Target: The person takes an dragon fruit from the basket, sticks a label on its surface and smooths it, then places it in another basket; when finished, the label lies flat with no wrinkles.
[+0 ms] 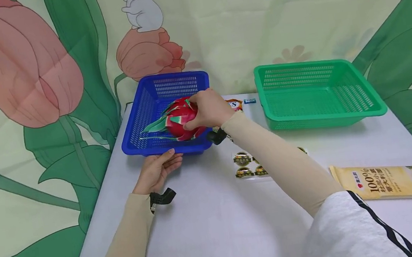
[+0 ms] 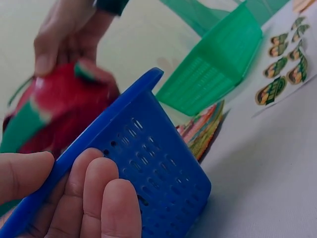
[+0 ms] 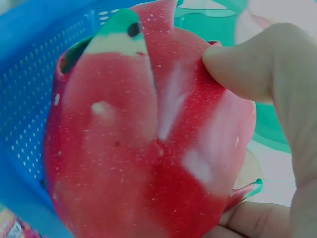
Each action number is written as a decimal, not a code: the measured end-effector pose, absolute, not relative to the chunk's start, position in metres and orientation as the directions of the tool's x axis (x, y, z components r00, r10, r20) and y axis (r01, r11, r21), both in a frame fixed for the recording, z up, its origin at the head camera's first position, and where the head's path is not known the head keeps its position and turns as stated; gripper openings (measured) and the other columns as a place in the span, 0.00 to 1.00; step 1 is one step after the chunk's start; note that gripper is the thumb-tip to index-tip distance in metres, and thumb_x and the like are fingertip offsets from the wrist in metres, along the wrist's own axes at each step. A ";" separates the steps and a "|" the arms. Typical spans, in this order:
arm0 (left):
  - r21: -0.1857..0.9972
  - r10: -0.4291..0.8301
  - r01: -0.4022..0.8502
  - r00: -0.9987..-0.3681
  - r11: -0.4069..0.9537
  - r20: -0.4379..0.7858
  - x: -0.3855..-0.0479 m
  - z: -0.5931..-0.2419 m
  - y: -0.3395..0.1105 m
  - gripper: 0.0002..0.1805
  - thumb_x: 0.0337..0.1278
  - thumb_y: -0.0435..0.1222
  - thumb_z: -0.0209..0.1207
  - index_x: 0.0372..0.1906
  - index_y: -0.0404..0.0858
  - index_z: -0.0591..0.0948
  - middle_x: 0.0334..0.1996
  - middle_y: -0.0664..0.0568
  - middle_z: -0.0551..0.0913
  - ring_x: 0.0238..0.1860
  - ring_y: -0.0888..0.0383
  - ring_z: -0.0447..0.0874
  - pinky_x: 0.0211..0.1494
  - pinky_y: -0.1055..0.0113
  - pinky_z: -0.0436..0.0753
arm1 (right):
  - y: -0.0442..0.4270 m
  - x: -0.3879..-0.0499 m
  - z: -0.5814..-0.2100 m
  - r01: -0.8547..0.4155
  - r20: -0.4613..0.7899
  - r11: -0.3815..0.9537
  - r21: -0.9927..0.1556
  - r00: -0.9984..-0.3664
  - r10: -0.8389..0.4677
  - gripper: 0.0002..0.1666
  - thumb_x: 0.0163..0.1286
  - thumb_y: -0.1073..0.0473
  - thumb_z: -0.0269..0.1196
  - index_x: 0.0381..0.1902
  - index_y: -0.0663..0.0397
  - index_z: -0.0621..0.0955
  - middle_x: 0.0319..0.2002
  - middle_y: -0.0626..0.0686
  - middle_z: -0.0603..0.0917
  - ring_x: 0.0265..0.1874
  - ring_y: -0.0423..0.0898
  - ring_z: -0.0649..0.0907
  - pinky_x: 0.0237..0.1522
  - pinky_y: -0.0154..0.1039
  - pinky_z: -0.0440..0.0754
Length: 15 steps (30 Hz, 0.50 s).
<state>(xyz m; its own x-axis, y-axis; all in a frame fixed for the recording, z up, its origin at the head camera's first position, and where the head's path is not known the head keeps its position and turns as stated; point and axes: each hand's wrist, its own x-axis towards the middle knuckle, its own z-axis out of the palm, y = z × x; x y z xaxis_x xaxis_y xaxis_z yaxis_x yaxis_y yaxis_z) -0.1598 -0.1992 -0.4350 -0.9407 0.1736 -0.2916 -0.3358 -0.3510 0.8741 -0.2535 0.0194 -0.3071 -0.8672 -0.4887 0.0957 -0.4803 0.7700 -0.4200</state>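
Observation:
A red dragon fruit (image 1: 182, 120) with green scale tips is over the blue basket (image 1: 187, 150). My right hand (image 1: 207, 109) grips it from the right side, and the right wrist view shows the thumb pressed on its red skin (image 3: 114, 163). At the basket's near side my left hand (image 1: 158, 168) holds the rim. In the left wrist view, the thumb lies at the inner side of the blue rim (image 2: 109, 116) and the fingers (image 2: 119, 203) are against the outer wall. Whether the fruit touches the basket floor is hidden.
A green basket (image 1: 324, 118) stands at the back right. Between the baskets lie a colourful packet (image 1: 235, 104) and a small blue packet (image 1: 250, 101). A sheet of round stickers (image 1: 243, 164) is partly under the right arm. A yellow pasta pack (image 1: 394, 180) lies at right.

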 end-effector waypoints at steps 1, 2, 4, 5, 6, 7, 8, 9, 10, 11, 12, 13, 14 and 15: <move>0.872 0.175 -0.339 -0.940 -0.353 -0.295 -0.160 -0.436 -0.199 0.12 0.78 0.35 0.56 0.39 0.41 0.88 0.36 0.53 0.93 0.40 0.60 0.93 0.50 0.69 0.90 | 0.024 -0.250 -0.305 -0.472 0.096 0.771 -0.426 -0.872 -0.481 0.39 0.51 0.40 0.79 0.55 0.58 0.87 0.47 0.54 0.91 0.44 0.48 0.85 0.44 0.39 0.90; 0.870 0.180 -0.341 -0.939 -0.357 -0.294 -0.159 -0.436 -0.199 0.11 0.78 0.35 0.56 0.40 0.41 0.88 0.36 0.53 0.93 0.40 0.60 0.93 0.50 0.69 0.90 | 0.029 -0.246 -0.303 -0.463 0.093 0.773 -0.435 -0.876 -0.472 0.39 0.51 0.40 0.79 0.56 0.58 0.87 0.48 0.54 0.91 0.45 0.48 0.85 0.44 0.39 0.89; 0.868 0.189 -0.349 -0.935 -0.354 -0.299 -0.158 -0.436 -0.199 0.10 0.78 0.35 0.56 0.41 0.41 0.87 0.37 0.53 0.93 0.41 0.60 0.93 0.51 0.69 0.90 | 0.039 -0.239 -0.300 -0.447 0.088 0.779 -0.440 -0.884 -0.458 0.41 0.51 0.40 0.79 0.58 0.58 0.85 0.51 0.54 0.90 0.47 0.48 0.84 0.45 0.40 0.89; 0.867 0.191 -0.352 -0.934 -0.353 -0.302 -0.158 -0.436 -0.199 0.10 0.78 0.35 0.56 0.41 0.41 0.87 0.37 0.53 0.93 0.41 0.60 0.93 0.51 0.69 0.90 | 0.044 -0.235 -0.299 -0.437 0.086 0.783 -0.443 -0.890 -0.448 0.41 0.51 0.40 0.79 0.59 0.57 0.85 0.51 0.54 0.90 0.48 0.48 0.84 0.45 0.40 0.90; 0.866 0.189 -0.356 -0.933 -0.351 -0.307 -0.158 -0.436 -0.199 0.09 0.78 0.36 0.56 0.42 0.40 0.87 0.37 0.53 0.93 0.42 0.59 0.93 0.51 0.69 0.90 | 0.050 -0.231 -0.298 -0.437 0.092 0.783 -0.444 -0.891 -0.445 0.41 0.51 0.41 0.79 0.59 0.57 0.85 0.50 0.53 0.90 0.47 0.48 0.84 0.45 0.40 0.89; 0.868 0.189 -0.357 -0.932 -0.346 -0.308 -0.158 -0.436 -0.198 0.09 0.78 0.36 0.56 0.45 0.37 0.85 0.37 0.53 0.93 0.42 0.59 0.93 0.51 0.69 0.90 | 0.055 -0.227 -0.297 -0.434 0.098 0.782 -0.447 -0.893 -0.440 0.41 0.51 0.41 0.79 0.59 0.56 0.85 0.50 0.53 0.90 0.47 0.48 0.85 0.45 0.41 0.89; 0.866 0.188 -0.359 -0.932 -0.347 -0.311 -0.158 -0.436 -0.198 0.08 0.77 0.36 0.57 0.46 0.37 0.85 0.37 0.53 0.92 0.43 0.59 0.93 0.51 0.69 0.90 | 0.061 -0.223 -0.296 -0.431 0.104 0.778 -0.457 -0.894 -0.435 0.40 0.51 0.41 0.80 0.58 0.56 0.85 0.49 0.53 0.90 0.47 0.48 0.85 0.45 0.41 0.90; 0.864 0.190 -0.363 -0.930 -0.348 -0.313 -0.158 -0.436 -0.198 0.08 0.77 0.36 0.56 0.46 0.37 0.85 0.37 0.53 0.92 0.43 0.59 0.93 0.51 0.69 0.90 | 0.067 -0.218 -0.295 -0.431 0.113 0.774 -0.464 -0.895 -0.431 0.40 0.51 0.42 0.80 0.58 0.55 0.85 0.49 0.52 0.90 0.46 0.47 0.85 0.44 0.41 0.90; 0.862 0.190 -0.363 -0.930 -0.353 -0.314 -0.158 -0.436 -0.198 0.08 0.77 0.36 0.56 0.46 0.37 0.84 0.37 0.52 0.93 0.43 0.58 0.93 0.51 0.69 0.90 | 0.074 -0.214 -0.294 -0.438 0.127 0.767 -0.469 -0.893 -0.432 0.38 0.51 0.42 0.80 0.56 0.55 0.86 0.47 0.52 0.90 0.45 0.47 0.86 0.44 0.41 0.90; 0.859 0.192 -0.364 -0.930 -0.361 -0.313 -0.159 -0.436 -0.198 0.08 0.77 0.35 0.56 0.46 0.37 0.84 0.37 0.52 0.93 0.43 0.58 0.93 0.51 0.68 0.90 | 0.080 -0.210 -0.293 -0.447 0.147 0.760 -0.471 -0.890 -0.433 0.36 0.50 0.43 0.80 0.54 0.54 0.86 0.45 0.52 0.91 0.43 0.47 0.86 0.43 0.42 0.90; 0.856 0.192 -0.362 -0.931 -0.370 -0.311 -0.159 -0.435 -0.198 0.08 0.77 0.35 0.56 0.46 0.36 0.85 0.37 0.52 0.93 0.43 0.58 0.93 0.51 0.68 0.90 | 0.087 -0.205 -0.293 -0.459 0.166 0.753 -0.472 -0.885 -0.435 0.34 0.50 0.43 0.80 0.52 0.54 0.87 0.44 0.52 0.91 0.42 0.47 0.86 0.43 0.42 0.90; 0.853 0.193 -0.361 -0.931 -0.377 -0.309 -0.160 -0.435 -0.199 0.08 0.77 0.35 0.56 0.45 0.37 0.85 0.37 0.52 0.93 0.43 0.58 0.93 0.51 0.68 0.90 | 0.093 -0.200 -0.293 -0.465 0.181 0.746 -0.476 -0.882 -0.434 0.34 0.50 0.43 0.81 0.52 0.54 0.87 0.43 0.52 0.91 0.42 0.47 0.86 0.43 0.42 0.90; 0.848 0.192 -0.362 -0.931 -0.388 -0.309 -0.160 -0.434 -0.199 0.09 0.77 0.35 0.57 0.41 0.39 0.86 0.36 0.52 0.93 0.42 0.58 0.93 0.51 0.67 0.90 | 0.099 -0.195 -0.293 -0.471 0.191 0.743 -0.475 -0.880 -0.435 0.33 0.49 0.44 0.81 0.51 0.54 0.87 0.42 0.52 0.91 0.41 0.47 0.87 0.42 0.42 0.90; 0.842 0.191 -0.362 -0.932 -0.400 -0.309 -0.160 -0.433 -0.200 0.10 0.77 0.35 0.57 0.40 0.39 0.87 0.36 0.51 0.93 0.42 0.58 0.93 0.51 0.67 0.90 | 0.106 -0.190 -0.294 -0.476 0.203 0.743 -0.471 -0.878 -0.433 0.33 0.49 0.44 0.81 0.50 0.54 0.87 0.42 0.52 0.91 0.41 0.48 0.87 0.42 0.43 0.90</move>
